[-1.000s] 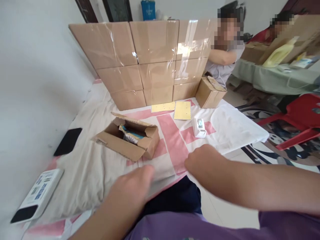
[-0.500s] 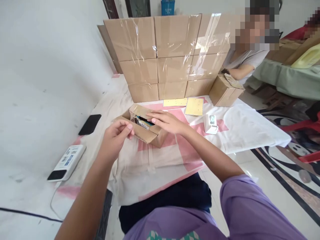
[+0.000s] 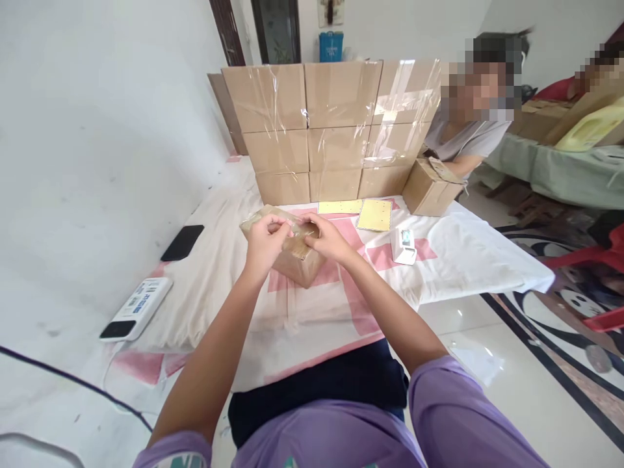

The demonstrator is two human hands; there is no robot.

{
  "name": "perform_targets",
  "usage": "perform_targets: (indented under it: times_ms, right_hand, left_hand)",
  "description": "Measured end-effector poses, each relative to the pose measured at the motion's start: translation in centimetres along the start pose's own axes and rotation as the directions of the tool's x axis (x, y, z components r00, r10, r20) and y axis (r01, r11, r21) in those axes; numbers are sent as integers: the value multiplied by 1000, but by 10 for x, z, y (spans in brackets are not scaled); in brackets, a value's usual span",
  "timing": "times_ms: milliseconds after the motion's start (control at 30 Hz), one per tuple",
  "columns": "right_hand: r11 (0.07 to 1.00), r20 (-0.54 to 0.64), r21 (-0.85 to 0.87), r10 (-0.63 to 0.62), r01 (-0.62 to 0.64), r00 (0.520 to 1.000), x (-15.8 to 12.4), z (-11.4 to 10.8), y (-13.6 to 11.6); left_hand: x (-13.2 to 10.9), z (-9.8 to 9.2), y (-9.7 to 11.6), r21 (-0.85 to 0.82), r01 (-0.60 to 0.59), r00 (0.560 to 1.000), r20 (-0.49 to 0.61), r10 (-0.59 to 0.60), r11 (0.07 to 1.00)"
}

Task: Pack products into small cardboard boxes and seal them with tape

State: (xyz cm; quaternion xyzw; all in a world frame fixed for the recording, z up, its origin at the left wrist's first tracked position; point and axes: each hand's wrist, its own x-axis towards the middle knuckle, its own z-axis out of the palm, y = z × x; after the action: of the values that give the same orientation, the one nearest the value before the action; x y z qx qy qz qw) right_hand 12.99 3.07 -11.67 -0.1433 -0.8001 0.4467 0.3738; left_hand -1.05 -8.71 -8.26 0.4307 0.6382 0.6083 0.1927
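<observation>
A small cardboard box (image 3: 299, 265) stands on the cloth-covered table in front of me, its top flaps folded down and its contents hidden. Clear, shiny tape shows across the top. Over the left part of the lid is my left hand (image 3: 268, 240), its thumb and fingers pinched together; what lies between them is too small to make out. My right hand (image 3: 329, 239) rests at the right side of the lid, thumb and fingers apart and curved over the box's edge, touching it.
Stacked taped cartons (image 3: 336, 146) form a wall behind. Yellow cards (image 3: 374, 215) and a small white box (image 3: 403, 247) lie to the right, a black phone (image 3: 182, 243) and white device (image 3: 137, 308) to the left. A person leans behind another carton (image 3: 431, 187).
The box's flaps have closed over the colourful contents. My left hand has moved right onto the lid, and my right hand has shifted to the box's right side. The view has tilted slightly.
</observation>
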Motion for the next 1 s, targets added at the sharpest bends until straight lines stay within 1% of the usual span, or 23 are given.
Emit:
perform_targets:
  times_ms: [67, 167, 267, 367, 467, 567, 667, 733, 833, 900, 933, 967, 1000]
  right_hand:
    - [1000, -24, -17, -12, 12, 1000, -2, 2, 1]
    - [1000, -20, 4, 2, -2, 1000, -2, -2, -4]
    - [994, 31, 53, 89, -90, 996, 2, -7, -15]
    - [974, 45, 107, 196, -200, 980, 11, -8, -24]
    - [964, 12, 96, 249, -249, 969, 19, -6, -30]
    - [971, -31, 5, 239, -239, 970, 26, -3, -30]
    - [967, -157, -90, 223, -239, 962, 30, 1, -25]
    - [957, -210, -125, 232, -261, 950, 31, 4, -20]
    - [950, -187, -134, 255, -282, 949, 30, 6, -14]
    - [953, -164, -132, 252, -274, 954, 29, 6, -12]
    - [955, -157, -130, 246, -267, 957, 29, 6, -11]
    - [958, -151, -127, 238, -258, 959, 29, 6, -11]
    - [961, -147, -123, 229, -248, 962, 29, 6, -12]
  left_hand:
    - [-2, -4, 4, 34, 53, 999, -9, -53, 998]
    - [-2, -6, 3, 67, 142, 989, 21, -143, 988]
    - [1, -4, -1, 83, 208, 976, 53, -213, 975]
    - [3, -4, -4, 100, 208, 974, 71, -215, 973]
    - [2, -6, -4, 115, 203, 974, 78, -213, 972]
    - [2, -8, -2, 132, 227, 966, 93, -240, 965]
    - [4, -8, 2, 136, 272, 956, 77, -284, 953]
    - [7, -8, 5, 153, 304, 946, 67, -317, 940]
    - [11, -11, 9, 207, 337, 927, 100, -363, 918]
    - [11, -16, 9, 252, 305, 932, 121, -343, 918]
    - [10, -19, 8, 282, 259, 950, 101, -297, 924]
    - [9, -22, 5, 318, 190, 974, 61, -220, 929]
    - [7, -25, 1, 364, 102, 993, 12, -114, 926]
